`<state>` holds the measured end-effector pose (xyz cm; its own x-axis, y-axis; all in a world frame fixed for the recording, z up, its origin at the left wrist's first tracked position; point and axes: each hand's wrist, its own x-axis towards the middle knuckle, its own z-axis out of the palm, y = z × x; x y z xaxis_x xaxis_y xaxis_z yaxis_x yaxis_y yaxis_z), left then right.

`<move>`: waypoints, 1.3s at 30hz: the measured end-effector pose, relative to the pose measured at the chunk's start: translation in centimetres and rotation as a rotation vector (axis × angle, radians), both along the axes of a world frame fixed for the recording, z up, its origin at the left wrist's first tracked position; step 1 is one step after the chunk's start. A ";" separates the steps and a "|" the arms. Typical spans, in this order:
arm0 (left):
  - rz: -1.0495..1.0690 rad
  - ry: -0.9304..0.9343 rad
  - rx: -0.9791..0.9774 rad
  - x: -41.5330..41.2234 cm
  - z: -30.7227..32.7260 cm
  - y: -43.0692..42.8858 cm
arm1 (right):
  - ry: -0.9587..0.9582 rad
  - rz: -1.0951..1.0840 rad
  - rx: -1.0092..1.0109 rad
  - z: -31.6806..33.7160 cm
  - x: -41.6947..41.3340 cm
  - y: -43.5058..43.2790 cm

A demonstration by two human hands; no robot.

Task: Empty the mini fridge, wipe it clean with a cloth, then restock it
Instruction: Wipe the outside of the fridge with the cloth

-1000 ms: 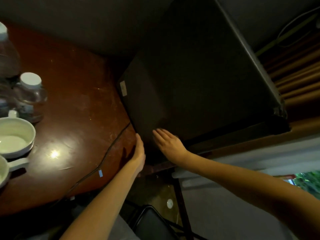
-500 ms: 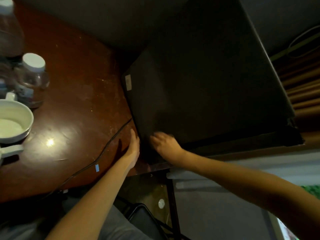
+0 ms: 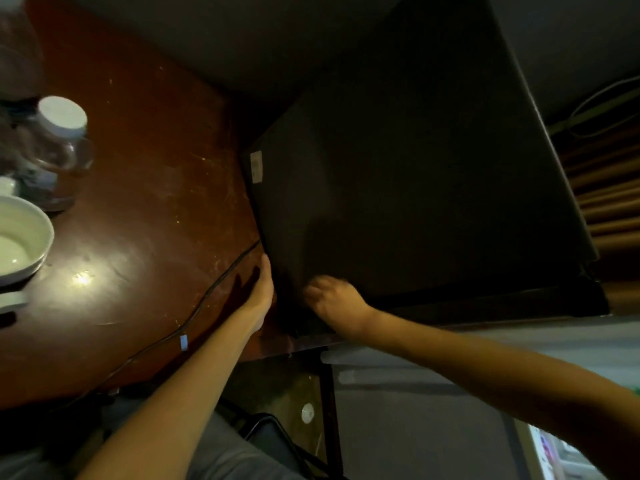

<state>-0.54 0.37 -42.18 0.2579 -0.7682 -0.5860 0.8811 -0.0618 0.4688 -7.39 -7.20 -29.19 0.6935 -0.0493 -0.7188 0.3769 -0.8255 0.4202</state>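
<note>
The black mini fridge [image 3: 415,188] sits at the near corner of the brown worktop [image 3: 149,202], and its nearest corner lies between the two hands. The left hand [image 3: 260,292] lies straight-fingered along the fridge's left edge, holding nothing. The right hand [image 3: 332,301] rests on the dark face, blurred with fingers bent, so its grip cannot be told. A cable [image 3: 214,289] crosses the worktop. A bottle [image 3: 59,147] and a bowl [image 3: 20,237] stand well left.

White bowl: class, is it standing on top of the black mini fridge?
No, the white bowl stands on the brown table, well to the left of the mini fridge.
</note>
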 end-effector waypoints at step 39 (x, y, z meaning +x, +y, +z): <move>-0.199 -0.377 -0.023 5.7 0.0 -2.2 | -0.535 -0.187 -0.106 2.3 21.0 -3.1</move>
